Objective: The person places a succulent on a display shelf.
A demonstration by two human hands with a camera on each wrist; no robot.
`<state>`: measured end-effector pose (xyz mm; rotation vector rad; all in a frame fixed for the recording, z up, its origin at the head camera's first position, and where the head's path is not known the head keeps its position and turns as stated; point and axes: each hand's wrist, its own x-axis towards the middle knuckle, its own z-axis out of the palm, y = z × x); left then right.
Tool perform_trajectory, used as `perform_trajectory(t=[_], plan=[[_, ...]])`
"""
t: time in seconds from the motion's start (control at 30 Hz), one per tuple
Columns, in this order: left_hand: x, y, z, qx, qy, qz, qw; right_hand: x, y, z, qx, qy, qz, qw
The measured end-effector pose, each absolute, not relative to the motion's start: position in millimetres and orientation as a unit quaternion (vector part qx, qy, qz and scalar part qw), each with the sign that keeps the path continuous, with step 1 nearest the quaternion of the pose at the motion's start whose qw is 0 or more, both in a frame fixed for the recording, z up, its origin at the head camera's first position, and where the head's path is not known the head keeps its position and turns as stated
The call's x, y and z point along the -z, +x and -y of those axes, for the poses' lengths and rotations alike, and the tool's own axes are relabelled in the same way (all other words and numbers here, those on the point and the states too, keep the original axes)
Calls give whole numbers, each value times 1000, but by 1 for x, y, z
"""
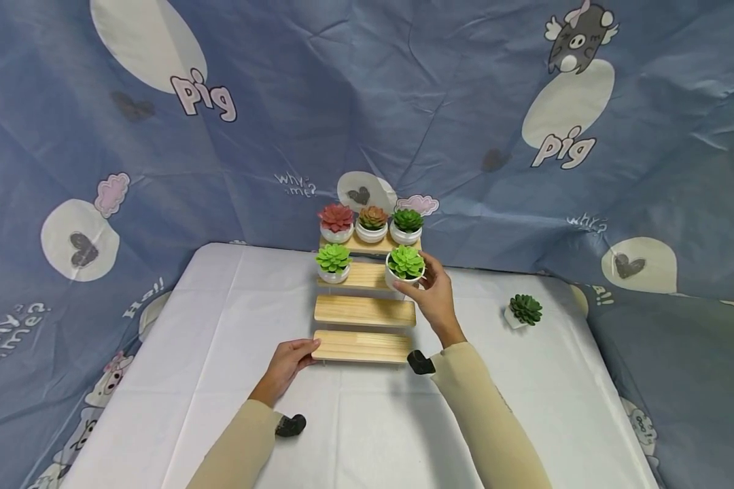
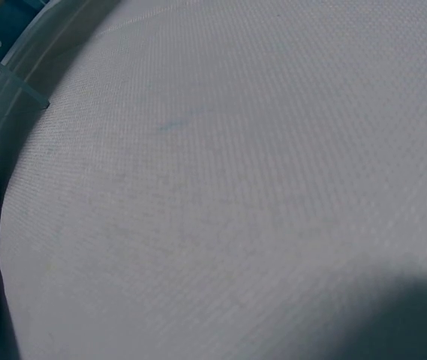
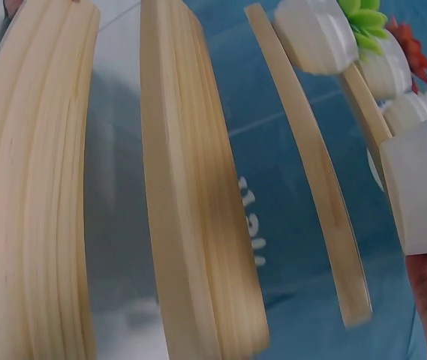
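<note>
A wooden tiered plant stand (image 1: 364, 311) stands on the white-covered table. Its lowest step is pinched at the left end by my left hand (image 1: 292, 360), thumb on top and fingers partly hidden beneath. With my right hand (image 1: 435, 299) I hold a potted succulent (image 1: 406, 262), bright green in a white pot (image 3: 423, 184), near the right end of the second step from the top. Another bright green succulent (image 1: 333, 261) sits at that step's left end. On the top step are a red succulent (image 1: 336, 219), an orange-brown one (image 1: 372, 219) and a dark green one (image 1: 407, 221).
A dark green succulent (image 1: 525, 310) in a white pot lies tilted on the table (image 1: 489, 380) to the right. Behind and at both sides hangs a blue printed cloth (image 1: 367, 102), close behind the stand.
</note>
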<state>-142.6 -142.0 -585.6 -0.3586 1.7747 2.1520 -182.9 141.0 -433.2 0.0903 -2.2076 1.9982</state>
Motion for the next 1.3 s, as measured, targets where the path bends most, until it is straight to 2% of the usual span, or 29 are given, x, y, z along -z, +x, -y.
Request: perform_trajectory(t=[0.1,0.37,0.77,1.1,1.3], plan=[[585,-142,142,-756,-129,-620,164,445,-194,-133,-674,30,734,80],[586,-140,144,-753,-128,-625,160,448,-200,-109,-696,38,715,57],[585,-143,143,-759,-126,-618,161,455,-206,-91,-700,27,710,66],[586,-144,143,-763,-126,-612,164,426,-189,-84,-679,27,731,69],[588,-144,144,-760,-123,-616,165,427,-189,-84,-677,35,733,66]])
